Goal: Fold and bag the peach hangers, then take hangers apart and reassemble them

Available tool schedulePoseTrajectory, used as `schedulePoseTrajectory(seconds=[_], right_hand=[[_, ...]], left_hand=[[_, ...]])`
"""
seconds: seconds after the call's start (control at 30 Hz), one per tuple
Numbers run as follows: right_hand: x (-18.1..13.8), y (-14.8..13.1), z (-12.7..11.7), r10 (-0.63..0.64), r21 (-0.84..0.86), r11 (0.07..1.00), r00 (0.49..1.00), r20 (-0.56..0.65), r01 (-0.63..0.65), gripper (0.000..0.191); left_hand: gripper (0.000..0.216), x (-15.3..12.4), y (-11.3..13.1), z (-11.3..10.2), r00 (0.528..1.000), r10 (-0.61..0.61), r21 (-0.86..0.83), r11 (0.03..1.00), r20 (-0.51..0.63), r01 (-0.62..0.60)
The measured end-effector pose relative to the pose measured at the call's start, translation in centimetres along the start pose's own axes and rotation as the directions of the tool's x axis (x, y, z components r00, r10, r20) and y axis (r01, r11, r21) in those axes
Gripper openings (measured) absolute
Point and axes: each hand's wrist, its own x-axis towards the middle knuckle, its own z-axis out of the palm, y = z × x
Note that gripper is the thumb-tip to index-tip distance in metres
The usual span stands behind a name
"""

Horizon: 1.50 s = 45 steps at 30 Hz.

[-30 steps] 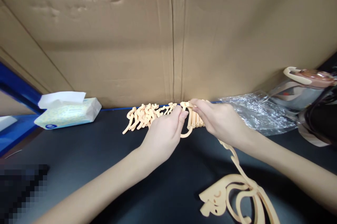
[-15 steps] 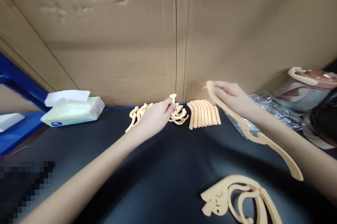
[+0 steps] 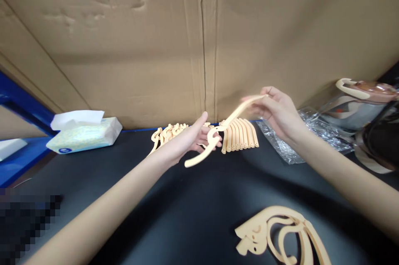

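My right hand (image 3: 277, 111) pinches the top end of a long curved beige wooden piece (image 3: 224, 130), which slants down to the left above the black table (image 3: 174, 215). My left hand (image 3: 195, 137) reaches in under it with fingers partly spread, touching the piece near its middle. Behind the hands lie a row of small curved beige strips (image 3: 241, 134) and a pile of hooked beige pieces (image 3: 166, 135), both against the cardboard wall.
A large cardboard sheet (image 3: 199, 40) stands along the table's back edge. A tissue pack (image 3: 82, 134) lies at the left by a blue frame (image 3: 21, 103). Crumpled clear plastic (image 3: 289, 144) and a lidded container (image 3: 361, 103) sit right. Cut-out beige shapes (image 3: 280, 236) lie near me.
My right hand has swung the long piece over to the left so its free end points down-left. My left hand has left the hooked pile and come up under the piece.
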Motion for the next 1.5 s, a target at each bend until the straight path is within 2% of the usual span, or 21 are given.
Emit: schedulePoseTrajectory(seconds=[0.07, 0.13, 0.17, 0.2, 0.27, 0.33, 0.37, 0.43, 0.53, 0.63, 0.67, 0.73, 0.77, 0.83, 0.93, 1.0, 1.13, 1.23, 1.3, 1.37, 1.5], right_hand=[[-0.1, 0.3, 0.0, -0.086, -0.09, 0.992, 0.996, 0.004, 0.086, 0.023], [-0.4, 0.4, 0.1, -0.199, -0.274, 0.941, 0.98, 0.031, 0.199, 0.022], [-0.6, 0.4, 0.1, -0.258, -0.417, 0.87, 0.964, 0.069, 0.263, 0.018], [-0.9, 0.4, 0.2, -0.312, -0.573, 0.749, 0.94, 0.139, 0.333, 0.012], [-1.6, 0.5, 0.5, -0.36, -0.783, 0.377, 0.858, 0.368, 0.494, 0.008], [-2.4, 0.7, 1.0, -0.322, -0.778, 0.035, 0.744, 0.585, 0.627, 0.018], [-2.7, 0.8, 1.3, -0.302, -0.74, -0.069, 0.693, 0.655, 0.669, 0.022], [-3.3, 1.1, 1.8, -0.291, -0.686, -0.155, 0.631, 0.719, 0.711, 0.024], [-4.0, 1.4, 2.4, -0.286, -0.659, -0.14, 0.607, 0.742, 0.739, 0.023], [-4.3, 1.3, 2.8, -0.195, -0.678, -0.067, 0.657, 0.729, 0.732, 0.024], [-4.2, 1.2, 2.9, -0.144, -0.703, 0.013, 0.697, 0.702, 0.711, 0.024], [-3.9, 1.2, 3.0, -0.041, -0.75, 0.243, 0.779, 0.626, 0.616, 0.021], [-3.5, 1.2, 2.9, -0.001, -0.757, 0.349, 0.807, 0.59, 0.553, 0.018], [-2.7, 1.2, 2.5, 0.033, -0.755, 0.475, 0.849, 0.528, 0.451, 0.018], [-1.2, 1.2, 0.9, 0.011, -0.737, 0.609, 0.926, 0.377, 0.293, 0.032], [-0.5, 1.3, -0.4, 0.005, -0.712, 0.675, 0.965, 0.264, 0.191, 0.037], [-0.1, 1.8, -2.7, -0.023, -0.729, 0.664, 0.979, 0.203, 0.167, 0.033], [-0.6, 2.7, -3.7, -0.115, -0.725, 0.649, 0.972, 0.207, 0.231, 0.029], [-1.0, 3.5, -4.1, -0.191, -0.764, 0.578, 0.958, 0.214, 0.286, 0.027], [-1.5, 4.3, -4.4, -0.262, -0.818, 0.47, 0.937, 0.231, 0.333, 0.025], [-2.5, 5.6, -4.9, -0.364, -0.856, 0.264, 0.868, 0.338, 0.444, 0.017]], left_hand=[[0.052, -0.7, 0.5, 0.4, 0.992, -0.023, -0.302, 0.951, 0.127, 0.061], [0.03, -1.0, 0.8, 0.8, 0.997, -0.046, -0.434, 0.899, 0.058, 0.067], [0.023, -1.1, 0.9, 0.9, 0.999, -0.05, -0.447, 0.894, -0.008, 0.041], [0.02, -1.2, 1.0, 1.1, 0.997, -0.046, -0.446, 0.895, -0.062, 0.013], [0.017, -1.3, 1.1, 1.4, 0.993, -0.026, -0.426, 0.904, -0.111, -0.024], [0.017, -1.4, 1.0, 1.7, 0.994, -0.028, -0.412, 0.911, -0.105, -0.018], [0.017, -1.5, 1.0, 1.9, 0.995, -0.039, -0.411, 0.911, -0.096, -0.004], [0.018, -1.6, 1.0, 2.3, 0.996, -0.061, -0.413, 0.91, -0.063, 0.03], [0.02, -1.4, 0.8, 2.9, 0.996, -0.094, -0.408, 0.909, -0.007, 0.083], [0.023, -1.3, 0.4, 3.8, 0.994, -0.104, -0.38, 0.921, -0.028, 0.086], [0.024, -1.4, 0.2, 4.2, 0.994, -0.098, -0.365, 0.928, -0.053, 0.072], [0.028, -1.9, -0.1, 5.1, 0.992, -0.053, -0.325, 0.946, -0.111, 0.014], [0.029, -2.3, -0.1, 5.5, 0.991, 0.005, -0.271, 0.962, -0.133, -0.041], [0.03, -2.9, 0.1, 5.8, 0.979, 0.154, -0.101, 0.981, -0.137, -0.168], [0.036, -2.9, 0.7, 3.9, 0.957, 0.266, 0.18, 0.953, -0.115, -0.244], [0.032, -2.2, 0.7, 0.9, 0.954, 0.228, 0.356, 0.923, -0.194, -0.149], [0.027, -0.7, -1.7, -6.0, 0.932, 0.109, 0.408, 0.912, -0.345, 0.045], [0.022, -0.4, -5.1, -9.1, 0.877, 0.042, 0.412, 0.893, -0.478, 0.182], [0.018, -0.4, -6.9, -9.9, 0.843, 0.03, 0.423, 0.874, -0.538, 0.239], [0.016, -0.3, -7.2, -9.9, 0.819, 0.054, 0.449, 0.856, -0.571, 0.257], [0.029, -0.6, -3.8, -7.9, 0.777, 0.183, 0.507, 0.839, -0.602, 0.195]])
